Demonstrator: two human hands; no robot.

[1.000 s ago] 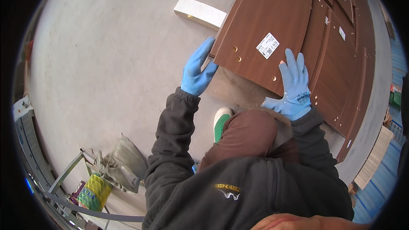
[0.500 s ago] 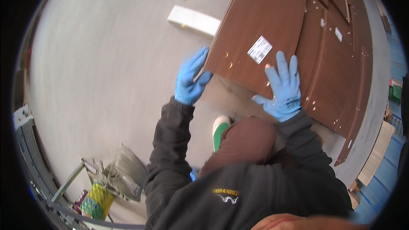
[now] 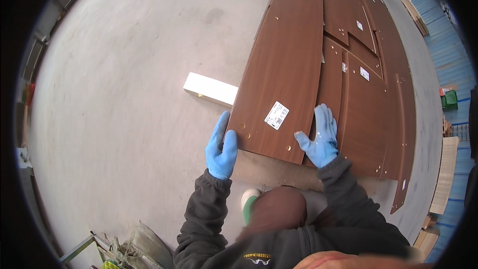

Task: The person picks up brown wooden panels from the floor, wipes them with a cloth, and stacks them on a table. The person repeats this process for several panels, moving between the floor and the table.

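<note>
A long dark brown wood panel [image 3: 286,55] lies on top of a stack of brown boards, with a white printed label [image 3: 277,115] and a few drilled holes at its near end. My left hand [image 3: 220,149], in a blue glove, is at the panel's near left corner, fingers stretched along the outer side and thumb apart; firm contact is hard to make out. At the panel's right long edge, my right hand [image 3: 321,138], also gloved in blue, is spread with the thumb toward the panel. Neither hand is closed around anything.
More brown boards [image 3: 371,119] overlap to the right. White support blocks [image 3: 211,89] jut out from the stack's left side. Crumpled sacks [image 3: 144,246] sit by a metal frame at lower left. A green container [image 3: 449,99] and pale boards [image 3: 444,174] stand at far right.
My view has shifted, showing more of the stack. The right hand has moved from over the panel's near end to its right edge; the left hand stays by the near left corner.
</note>
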